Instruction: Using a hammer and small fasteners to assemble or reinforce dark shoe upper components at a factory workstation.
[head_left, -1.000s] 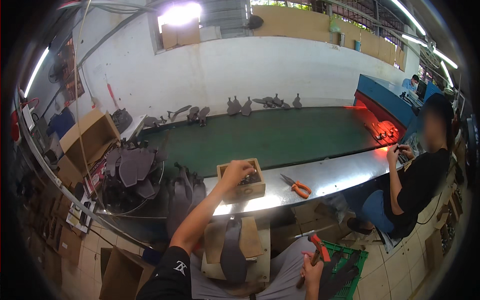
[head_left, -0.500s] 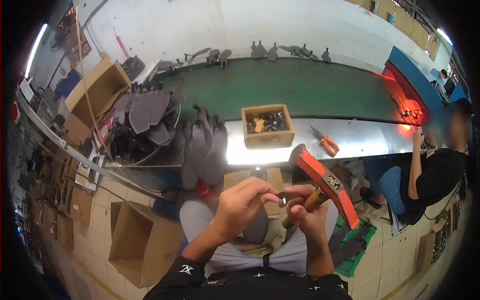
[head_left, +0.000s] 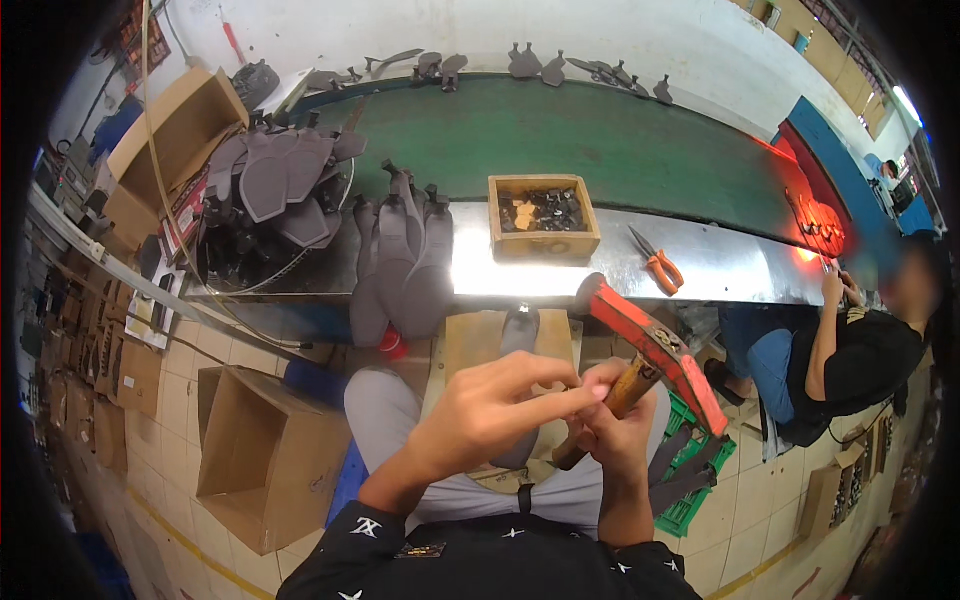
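The right grip (head_left: 622, 432) is closed round the wooden handle of a hammer (head_left: 660, 352), whose scuffed red head stands out just ahead and to its right, while the handle's butt shows to its left. The left grip (head_left: 487, 412) is narrowed, its finger and thumb reaching across to the right grip's fingertips; whether a small piece sits between them I cannot tell, as the fingers cover the spot. For fine fingertip work like this, the hammer seems best pinned by the right grip's lower fingers, head turned outward, so that thumb and forefinger are free; a light pinch and an unblocked view would help with anything tiny. Below both grips, partly hidden by them, lies a flat dark grey-brown piece (head_left: 517, 338), matte and smooth, narrower at its far end, over a tan sheet (head_left: 468, 338). Ahead of the left grip, on the glossy metal surface (head_left: 745, 272), stands a box (head_left: 545, 244) of bare pale wood, straight-sided, holding a jumble of small dark and tan bits (head_left: 560, 210). Ahead of the right grip rest pliers (head_left: 660, 268) with smooth orange handles and a tapered dark nose. Left of the box, rounded grey-brown pieces (head_left: 405, 260) overhang the surface's near edge, necks pointing away.
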